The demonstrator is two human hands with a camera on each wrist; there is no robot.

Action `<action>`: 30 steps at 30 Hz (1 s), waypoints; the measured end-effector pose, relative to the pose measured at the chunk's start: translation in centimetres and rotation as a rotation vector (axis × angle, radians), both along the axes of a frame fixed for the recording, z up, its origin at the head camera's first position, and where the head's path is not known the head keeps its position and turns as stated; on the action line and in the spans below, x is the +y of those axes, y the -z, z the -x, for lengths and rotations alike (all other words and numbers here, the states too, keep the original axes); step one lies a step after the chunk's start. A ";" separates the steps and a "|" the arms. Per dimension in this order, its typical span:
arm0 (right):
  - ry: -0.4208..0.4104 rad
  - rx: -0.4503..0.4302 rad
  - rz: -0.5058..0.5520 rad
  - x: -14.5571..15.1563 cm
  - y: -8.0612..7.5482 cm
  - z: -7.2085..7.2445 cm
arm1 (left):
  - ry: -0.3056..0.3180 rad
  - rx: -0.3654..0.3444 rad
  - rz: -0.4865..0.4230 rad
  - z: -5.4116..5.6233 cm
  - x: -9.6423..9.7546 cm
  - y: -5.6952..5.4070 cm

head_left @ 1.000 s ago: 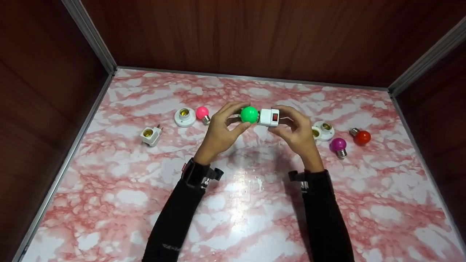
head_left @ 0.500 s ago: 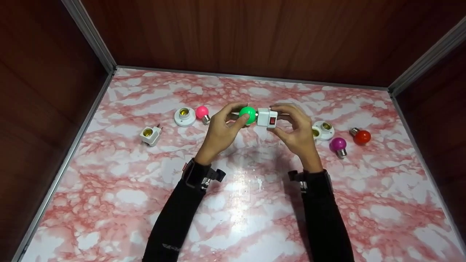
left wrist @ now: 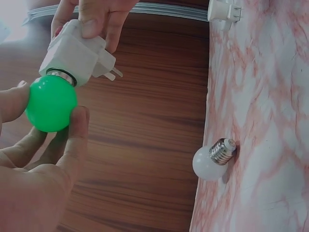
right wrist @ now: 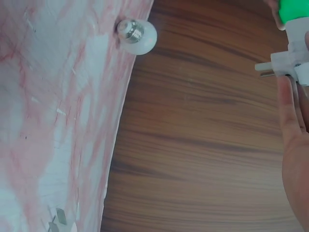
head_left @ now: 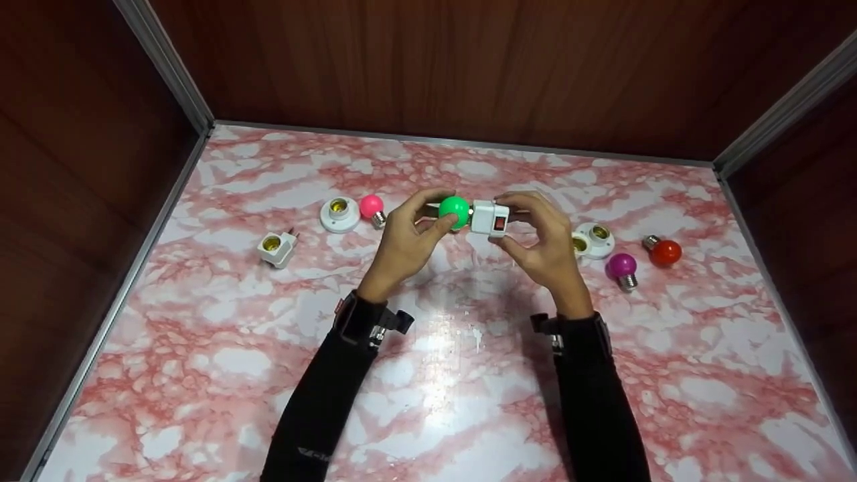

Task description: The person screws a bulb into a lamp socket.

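Left hand [head_left: 408, 242] is pinching the green bulb [head_left: 452, 209], right hand [head_left: 550, 246] is gripping the plug-in lamp socket [head_left: 482, 217] above the counter [head_left: 241, 361]. Looks like they're screwing it in, probably needing a steady twist next.

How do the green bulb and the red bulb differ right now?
Colour: the green bulb is green, the red bulb orange-red.
Support: the left hand grips the green one; the red one lies on the tabletop.
Base: the green one's is mostly hidden at the white socket in the right hand; the red one's is bare.
Shared: round globe, metal base.
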State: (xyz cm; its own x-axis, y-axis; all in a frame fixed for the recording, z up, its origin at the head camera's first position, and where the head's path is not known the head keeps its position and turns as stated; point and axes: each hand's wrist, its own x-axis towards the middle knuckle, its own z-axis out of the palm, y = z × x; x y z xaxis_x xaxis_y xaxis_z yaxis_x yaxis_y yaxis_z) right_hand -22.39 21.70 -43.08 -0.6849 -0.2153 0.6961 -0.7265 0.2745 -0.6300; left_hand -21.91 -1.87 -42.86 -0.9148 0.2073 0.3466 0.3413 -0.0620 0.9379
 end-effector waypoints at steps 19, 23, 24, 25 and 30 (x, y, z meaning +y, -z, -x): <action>-0.124 -0.460 0.198 0.5 -0.7 -0.6 | -0.102 0.352 0.175 -0.1 0.2 0.5; -0.111 -0.443 0.184 0.4 -0.7 -0.6 | -0.096 0.342 0.164 0.0 0.2 0.5; -0.105 -0.435 0.179 0.4 -0.7 -0.6 | -0.095 0.337 0.159 0.0 0.2 0.5; -0.099 -0.427 0.174 0.4 -0.7 -0.6 | -0.094 0.330 0.154 0.0 0.2 0.5; -0.073 -0.369 0.158 0.2 -0.8 -0.7 | -0.075 0.270 0.112 -0.1 0.1 0.4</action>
State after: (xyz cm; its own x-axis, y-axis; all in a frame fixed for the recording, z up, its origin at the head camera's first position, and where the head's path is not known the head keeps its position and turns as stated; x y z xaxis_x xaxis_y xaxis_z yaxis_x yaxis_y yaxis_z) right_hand -21.70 21.86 -42.31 -0.8819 -0.1826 0.4347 -0.4576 0.1095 -0.8824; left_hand -21.82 -1.73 -43.24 -0.8067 0.1933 0.5585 0.5793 0.0718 0.8119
